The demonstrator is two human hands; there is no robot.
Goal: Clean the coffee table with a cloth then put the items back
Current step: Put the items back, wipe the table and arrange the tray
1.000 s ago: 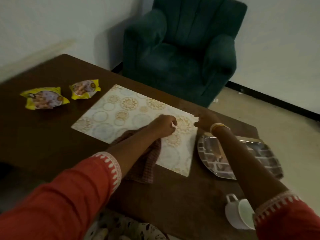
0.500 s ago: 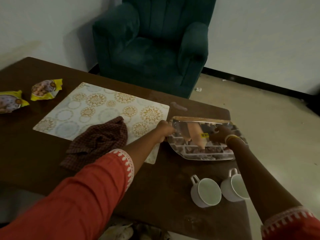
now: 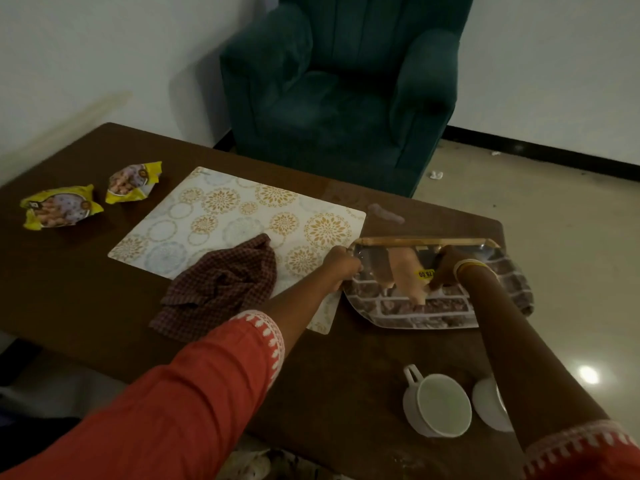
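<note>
Brown checked cloth (image 3: 221,285), gold-medallion placemat (image 3: 242,216), brick-patterned tray (image 3: 415,306), green armchair (image 3: 346,81).

Your table (image 3: 86,289) looked like dark brown wood, matt and faintly smeared. The tray (image 3: 415,317) was mirror-glossy, and it reflected your arm. The cloth (image 3: 221,285) was soft checked fabric, crumpled. The mat (image 3: 221,216) looked smooth, with a printed pattern. The packets (image 3: 60,211) were shiny. The cup (image 3: 438,405) was smooth and white; the armchair (image 3: 346,81) plush; the floor (image 3: 571,271) glossy.
</note>
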